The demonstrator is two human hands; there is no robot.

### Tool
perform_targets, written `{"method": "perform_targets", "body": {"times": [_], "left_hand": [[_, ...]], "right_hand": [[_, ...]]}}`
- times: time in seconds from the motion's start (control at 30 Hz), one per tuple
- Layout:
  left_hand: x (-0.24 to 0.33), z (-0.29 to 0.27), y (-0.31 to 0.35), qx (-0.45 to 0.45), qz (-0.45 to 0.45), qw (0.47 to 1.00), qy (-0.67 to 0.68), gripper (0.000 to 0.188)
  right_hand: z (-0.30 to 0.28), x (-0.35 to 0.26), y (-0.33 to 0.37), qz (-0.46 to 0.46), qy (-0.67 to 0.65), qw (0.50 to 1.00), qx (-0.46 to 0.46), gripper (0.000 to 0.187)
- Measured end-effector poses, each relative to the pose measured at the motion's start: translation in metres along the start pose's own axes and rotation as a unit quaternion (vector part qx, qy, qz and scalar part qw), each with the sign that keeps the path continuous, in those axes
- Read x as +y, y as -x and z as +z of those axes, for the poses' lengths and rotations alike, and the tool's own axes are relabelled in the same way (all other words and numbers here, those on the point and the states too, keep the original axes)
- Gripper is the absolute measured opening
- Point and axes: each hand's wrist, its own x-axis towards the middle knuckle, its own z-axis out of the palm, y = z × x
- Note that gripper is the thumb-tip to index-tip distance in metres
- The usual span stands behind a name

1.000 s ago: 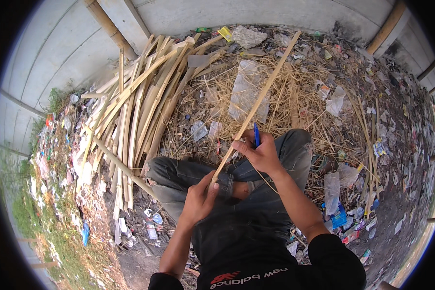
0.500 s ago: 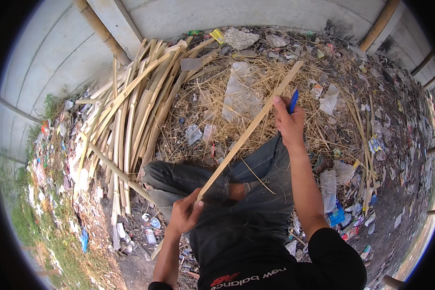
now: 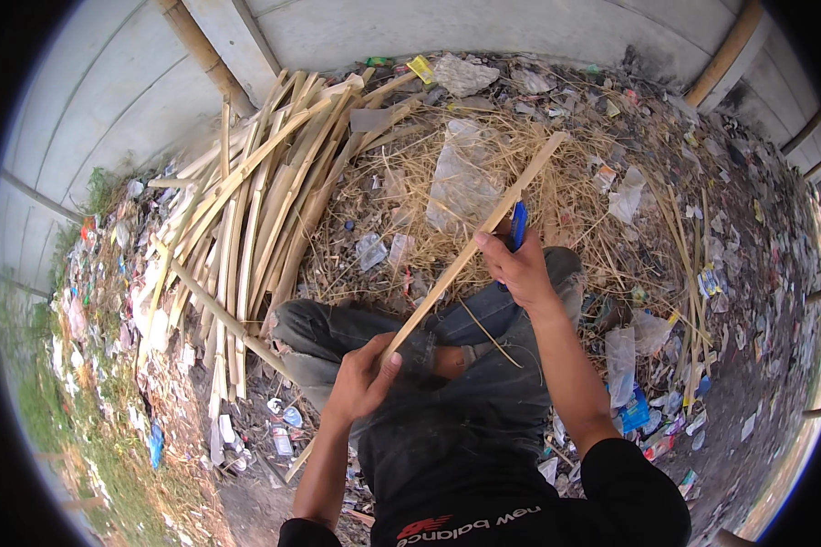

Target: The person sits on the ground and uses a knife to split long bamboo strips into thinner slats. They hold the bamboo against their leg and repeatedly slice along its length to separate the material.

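A long pale bamboo strip (image 3: 456, 267) slants across my lap, its far end up to the right over the straw. My left hand (image 3: 363, 378) is closed around its lower part, and a short tail of it shows beyond my left wrist. In my right hand (image 3: 518, 269) is a blue cutter knife (image 3: 519, 226), held upright beside the strip; its blade is not visible. The right thumb and fingers are at the strip's edge, about midway along it.
A heap of split bamboo strips (image 3: 255, 219) lies to the left, beside a thin pole (image 3: 228, 314) reaching my knee. Straw-like shavings (image 3: 401, 196) and a clear plastic sheet (image 3: 463, 173) cover the ground ahead. Litter surrounds me; a grey wall (image 3: 483, 32) stands behind.
My right hand has slid down along the strip toward me with the cutter knife. My left hand has moved slightly up and right, and the strip's far end has dipped a little.
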Motion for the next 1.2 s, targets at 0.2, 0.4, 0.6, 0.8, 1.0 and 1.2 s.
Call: {"method": "perform_targets", "body": {"times": [0.2,0.4,0.6,0.8,1.0,1.2], "left_hand": [[0.001,0.025,-0.018,0.082,-0.006,0.997,0.002,0.041],[0.010,0.025,-0.015,0.149,-0.055,0.986,-0.044,0.040],[0.013,0.024,-0.017,0.155,-0.060,0.984,-0.058,0.042],[0.023,0.013,-0.016,0.144,-0.102,0.980,-0.088,0.044],[0.017,0.013,-0.011,0.134,-0.099,0.983,-0.081,0.046],[0.009,0.003,0.013,0.126,-0.107,0.982,-0.086,0.044]], "right_hand": [[0.017,0.020,0.014,-0.045,0.122,0.991,-0.017,0.025],[0.027,0.010,0.033,-0.095,0.398,0.912,-0.032,0.038],[0.048,0.023,0.065,-0.108,0.497,0.849,-0.146,0.057],[0.020,0.017,0.017,-0.112,0.524,0.844,-0.029,0.056],[0.037,0.039,0.049,-0.114,0.546,0.816,-0.150,0.056],[-0.025,0.024,-0.014,-0.074,0.525,0.847,0.018,0.054]]}}
